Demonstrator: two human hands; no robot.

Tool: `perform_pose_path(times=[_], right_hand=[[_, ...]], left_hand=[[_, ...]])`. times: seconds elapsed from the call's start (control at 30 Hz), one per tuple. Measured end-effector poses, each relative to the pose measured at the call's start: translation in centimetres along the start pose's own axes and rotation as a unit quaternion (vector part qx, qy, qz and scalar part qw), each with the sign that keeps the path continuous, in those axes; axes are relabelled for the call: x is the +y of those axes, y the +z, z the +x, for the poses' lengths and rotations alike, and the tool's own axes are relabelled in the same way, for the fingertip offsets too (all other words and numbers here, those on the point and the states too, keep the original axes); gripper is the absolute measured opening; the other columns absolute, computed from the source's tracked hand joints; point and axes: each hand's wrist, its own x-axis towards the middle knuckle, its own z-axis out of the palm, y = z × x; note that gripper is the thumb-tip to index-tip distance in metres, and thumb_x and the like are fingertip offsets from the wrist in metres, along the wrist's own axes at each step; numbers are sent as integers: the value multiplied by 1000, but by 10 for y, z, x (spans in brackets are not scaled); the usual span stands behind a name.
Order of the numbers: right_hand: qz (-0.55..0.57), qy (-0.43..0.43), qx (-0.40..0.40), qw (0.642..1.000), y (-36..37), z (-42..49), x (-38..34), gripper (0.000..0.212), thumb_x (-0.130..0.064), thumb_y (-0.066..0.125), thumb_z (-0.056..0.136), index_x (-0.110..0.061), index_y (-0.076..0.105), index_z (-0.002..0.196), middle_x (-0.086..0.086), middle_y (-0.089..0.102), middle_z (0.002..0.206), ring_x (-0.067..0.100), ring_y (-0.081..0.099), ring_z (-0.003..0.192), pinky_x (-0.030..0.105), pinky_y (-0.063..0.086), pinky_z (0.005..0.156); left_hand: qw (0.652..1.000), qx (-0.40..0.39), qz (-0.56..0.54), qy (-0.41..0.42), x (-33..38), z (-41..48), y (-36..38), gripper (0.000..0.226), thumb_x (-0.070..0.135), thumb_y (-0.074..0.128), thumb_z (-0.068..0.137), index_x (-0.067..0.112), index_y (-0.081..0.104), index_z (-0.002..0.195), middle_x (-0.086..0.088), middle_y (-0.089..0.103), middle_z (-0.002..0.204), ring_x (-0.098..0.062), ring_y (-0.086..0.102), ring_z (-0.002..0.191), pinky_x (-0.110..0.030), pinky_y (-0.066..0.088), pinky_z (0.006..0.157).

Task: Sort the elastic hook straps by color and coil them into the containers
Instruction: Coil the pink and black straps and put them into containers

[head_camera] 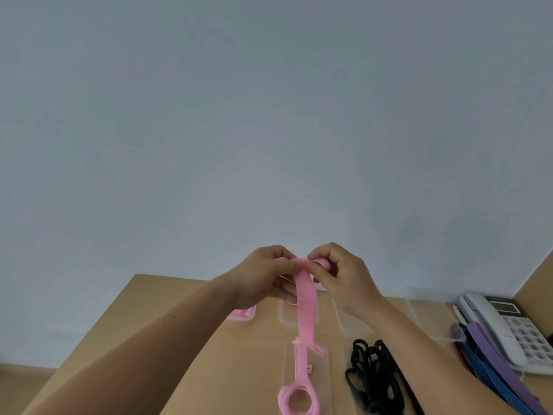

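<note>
Pink strap (305, 298): held up over the table (167, 339), top end pinched between both hands, band hanging straight down. Its looped lower end hung over the near tub (322, 372); whether it touched could not be told.

Left hand (266, 274): raised, fingers curled, thumb and fingers pinching the strap's top from the left.

Left tub (241, 314): clear, on the table's far side, partly hidden by the left wrist, with something pink inside.

Second tub (284, 316): clear, beside the left tub and behind the hanging band; contents could not be told.

Right hand (344, 274): raised, almost touching the left, fingers curled, fingertips gripping a small rolled part of the strap's end.

Third tub (347, 322): clear, partly hidden under the right wrist.

Black straps (374, 375): a loose tangled heap lying just right of the near tub.

Fourth tub (425, 310): clear, at the far right of the row.

Blue strap (484, 372) and purple strap (490, 351): lying side by side, running diagonally to the lower right corner, the purple one on the right and against the phone.

Phone (514, 327): white desk set with keypad, at the table's right edge.

Wall (269, 115): plain pale blue-grey, filling the upper view.
</note>
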Motion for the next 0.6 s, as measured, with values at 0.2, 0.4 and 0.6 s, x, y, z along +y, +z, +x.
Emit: perform_pose_path(times=[0.2, 0.4, 0.6], right_hand=[[-93, -108, 18, 990, 0, -2, 8, 22, -3, 71, 86, -24, 68, 91, -19, 66, 82, 1, 60, 75, 8, 44, 68], [24, -42, -2, 999, 0, -6, 10, 17, -11, 74, 85, -25, 70, 92, -7, 71, 87, 15, 67, 81, 30, 56, 74], [186, 103, -57, 976, -2, -3, 1, 10, -24, 66, 92, -16, 68, 98, 11, 71, 82, 28, 68, 72, 29, 55, 62]], left_hand=[[994, 21, -97, -47, 1, 4, 2, 17, 18, 57, 96, 1, 61, 98, -21, 69, 90, -38, 69, 88, -53, 56, 90], [995, 50, -82, -14, -5, 3, 3, 18, 0, 73, 84, 2, 62, 98, -17, 68, 83, -32, 71, 81, -41, 61, 79], [990, 103, -3, 93, -11, 2, 7, 11, -7, 68, 86, 3, 65, 92, -27, 69, 94, -34, 71, 84, -45, 60, 84]])
